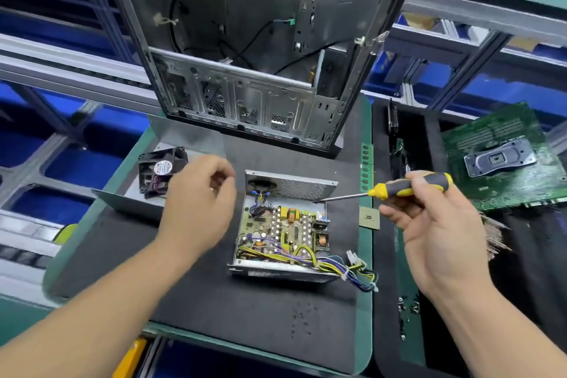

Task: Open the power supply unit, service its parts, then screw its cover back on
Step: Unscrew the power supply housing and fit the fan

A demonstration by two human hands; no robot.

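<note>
Head view: power supply unit [283, 232] uncovered, mid-bench.
Right hand [435, 224]: gripping screwdriver [399, 189].
Left hand [199, 202]: loosely curled, apparently empty.
Risk: tip slipping onto circuit board [282, 230].

One power supply unit [283, 230], one fan [162, 173], one screwdriver [399, 189], two hands.

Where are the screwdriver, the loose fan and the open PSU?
screwdriver [411, 186]: head view, on its yellow-black handle, in the right hand.
fan [162, 169]: head view, on its hub label.
power supply unit [283, 228]: head view, on its exposed circuit board.
</note>
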